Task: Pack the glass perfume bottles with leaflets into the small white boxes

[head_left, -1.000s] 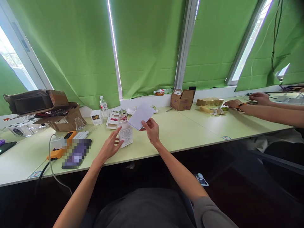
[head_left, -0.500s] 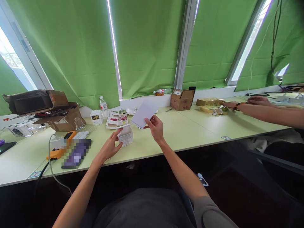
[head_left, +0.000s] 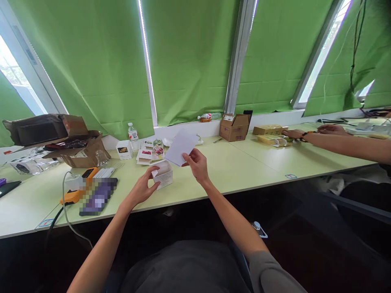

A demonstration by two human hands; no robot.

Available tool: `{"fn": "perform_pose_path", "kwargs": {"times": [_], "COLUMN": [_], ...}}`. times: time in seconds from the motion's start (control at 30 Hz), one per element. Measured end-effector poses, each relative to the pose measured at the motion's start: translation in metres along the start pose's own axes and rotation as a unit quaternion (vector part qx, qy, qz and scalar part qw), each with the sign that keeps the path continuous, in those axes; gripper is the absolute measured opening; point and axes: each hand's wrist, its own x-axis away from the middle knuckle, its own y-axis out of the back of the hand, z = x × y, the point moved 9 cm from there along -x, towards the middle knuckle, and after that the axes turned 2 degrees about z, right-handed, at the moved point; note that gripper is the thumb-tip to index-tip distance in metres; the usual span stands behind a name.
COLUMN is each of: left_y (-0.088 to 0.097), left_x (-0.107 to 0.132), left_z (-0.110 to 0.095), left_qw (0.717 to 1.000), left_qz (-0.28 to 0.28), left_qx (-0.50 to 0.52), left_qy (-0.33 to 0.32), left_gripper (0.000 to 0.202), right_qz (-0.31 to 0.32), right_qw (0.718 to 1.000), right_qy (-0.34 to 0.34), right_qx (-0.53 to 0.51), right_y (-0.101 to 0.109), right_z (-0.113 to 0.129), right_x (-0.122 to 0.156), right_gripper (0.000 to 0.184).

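My left hand (head_left: 145, 186) grips the left side of a small white box (head_left: 163, 180) with its top open, close to the table's front edge. Between the thumb and fingers of my right hand (head_left: 197, 165) is a stack of white cards (head_left: 181, 147), held tilted above and to the right of the box. Their blank face shows; whether it is one thick card or several, I cannot tell for sure. Just behind the box lie cards with flower pictures (head_left: 146, 152) and a clear round packet with red and green bits (head_left: 158, 149).
On the left are a white picture box (head_left: 124, 150), a water bottle (head_left: 133, 136), cardboard boxes (head_left: 81, 152), an orange power strip (head_left: 73, 196) and a blurred-out phone (head_left: 99, 197). A brown carton (head_left: 233, 127) stands behind right. A co-worker's hands (head_left: 295, 134) touch yellow packaging (head_left: 275, 140).
The white cards in my right hand have moved slightly left and down, closer to the box. The box's opening shows more, and my left hand keeps its hold.
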Motion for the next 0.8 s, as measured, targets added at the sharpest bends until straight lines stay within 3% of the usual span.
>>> {"fn": "perform_pose_path", "kwargs": {"times": [0.33, 0.8], "left_y": [-0.001, 0.001], "left_x": [-0.001, 0.002], "left_z": [-0.006, -0.004], "left_qw": [0.999, 0.999], "left_qz": [0.002, -0.017], "left_qx": [0.052, 0.028], "left_qy": [-0.014, -0.013], "left_gripper": [0.043, 0.041], "right_qz": [0.057, 0.094], "right_qw": [0.995, 0.992], "right_qy": [-0.05, -0.022], "right_qx": [-0.067, -0.082], "right_y": [-0.02, -0.038], "right_z": [-0.008, 0.004], "right_x": [0.004, 0.014], "right_gripper": [0.044, 0.045]}}
